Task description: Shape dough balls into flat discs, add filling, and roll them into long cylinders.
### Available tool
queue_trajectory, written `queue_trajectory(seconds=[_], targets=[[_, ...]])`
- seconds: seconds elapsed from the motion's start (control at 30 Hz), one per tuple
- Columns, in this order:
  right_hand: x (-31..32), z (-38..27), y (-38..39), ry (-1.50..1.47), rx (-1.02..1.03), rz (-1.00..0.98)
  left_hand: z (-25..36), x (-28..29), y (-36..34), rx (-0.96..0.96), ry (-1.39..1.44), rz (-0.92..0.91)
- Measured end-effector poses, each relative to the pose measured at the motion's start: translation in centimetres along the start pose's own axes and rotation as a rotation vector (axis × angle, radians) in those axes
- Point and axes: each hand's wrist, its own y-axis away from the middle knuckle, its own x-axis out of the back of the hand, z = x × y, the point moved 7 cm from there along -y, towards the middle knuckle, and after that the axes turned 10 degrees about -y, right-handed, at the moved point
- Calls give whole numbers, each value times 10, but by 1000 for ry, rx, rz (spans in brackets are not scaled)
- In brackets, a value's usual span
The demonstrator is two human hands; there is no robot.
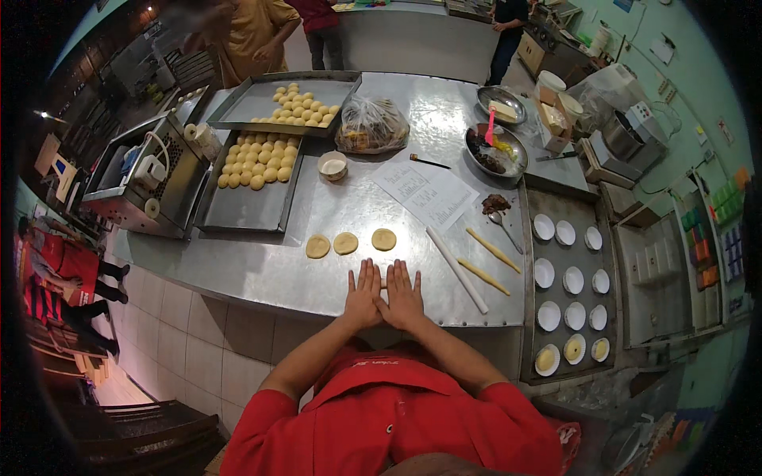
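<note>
My left hand [364, 297] and my right hand [402, 299] lie flat side by side near the table's front edge, fingers stretched forward and thumbs nearly meeting. A bit of pale dough [384, 283] shows in the gap between them; the rest of it is hidden under the hands. Just beyond the fingertips sit three flattened dough discs, a left one [317, 247], a middle one [345, 243] and a right one [383, 239]. To the right lie a white rolling pin [457, 270] and two thin dough strips, one upper [494, 251] and one lower [483, 276].
Trays of dough balls [258, 160] stand back left, by a plastic bag [371, 125] and small bowl [332, 166]. Printed paper [426, 193], a spoon [506, 230] with dark filling, and a metal bowl [508, 159] lie right. A tray [587, 238] holds paper cups. People stand beyond.
</note>
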Motion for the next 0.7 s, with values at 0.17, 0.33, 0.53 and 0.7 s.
queue_trajectory(seconds=[0.17,0.33,0.53,0.7], targets=[[3,10,1,79,-41,-10,-10,13,0,-47,-21,-27],[10,-3,71,65,11,-75,5,29,71,-216,25,-153],[11,-17,91,-190,84,-47,14,11,81,-282,190,-104],[-3,-4,44,-3,-11,-89,33,0,31,-153,96,-14]])
